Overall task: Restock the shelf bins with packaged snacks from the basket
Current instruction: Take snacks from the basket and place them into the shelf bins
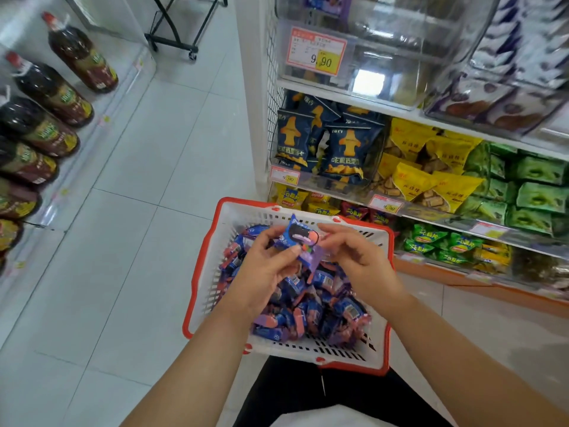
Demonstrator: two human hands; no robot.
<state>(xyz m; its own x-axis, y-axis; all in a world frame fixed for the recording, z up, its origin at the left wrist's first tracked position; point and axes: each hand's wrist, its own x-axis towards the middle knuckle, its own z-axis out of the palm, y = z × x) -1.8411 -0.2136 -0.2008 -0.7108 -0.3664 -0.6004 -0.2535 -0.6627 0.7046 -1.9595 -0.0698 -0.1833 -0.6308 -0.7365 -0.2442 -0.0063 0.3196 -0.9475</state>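
At your nine o'clock a row of dark bottles (52, 97) with red caps lines a low white ledge (101, 97). At eleven o'clock you see a black wheeled rack (181, 32) standing on the pale tiled floor (129, 229). At six o'clock, your dark trousers (308, 392) show just below the frame's centre.

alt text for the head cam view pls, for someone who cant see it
Both hands, left and right, hold a few blue-purple snack packets above a white, red-rimmed basket full of the same packets. Shelf bins of bagged snacks stand to the right.
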